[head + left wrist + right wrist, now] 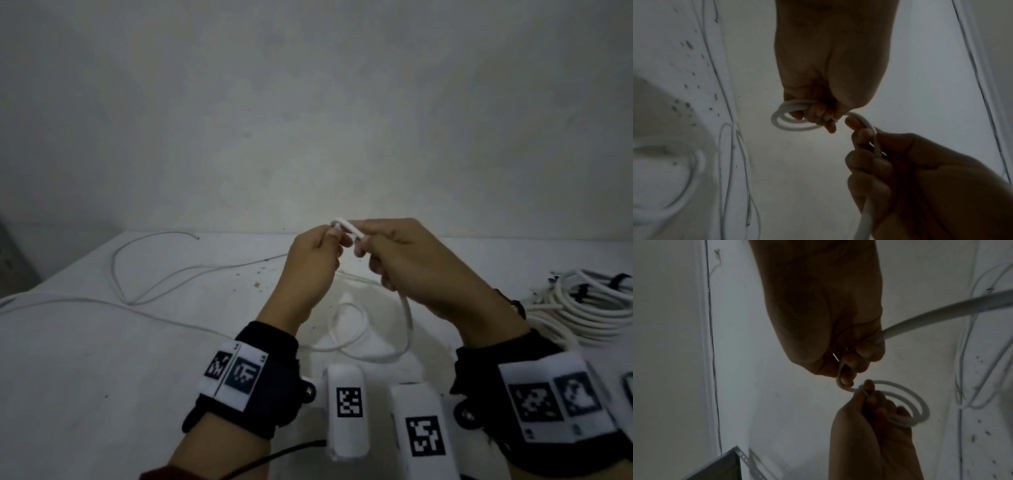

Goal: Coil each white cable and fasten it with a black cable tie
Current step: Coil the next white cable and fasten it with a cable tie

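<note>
Both hands are raised above the white table [102,359], working one thick white cable [408,315]. My left hand [325,246] grips a small coil of two loops [795,121], which also shows as a coil [916,404] in the right wrist view. My right hand [373,255] holds the cable just beside the coil, with the cable [874,142] running through its curled fingers. From the right hand the cable hangs down and curls on the table. Neither hand holds a black tie.
A bundle of coiled white cables [589,308] bound with black ties [620,279] lies at the table's right edge. A thin white wire [154,277] snakes across the left of the table. A grey metal shelf [13,260] stands at far left. A wall rises close behind.
</note>
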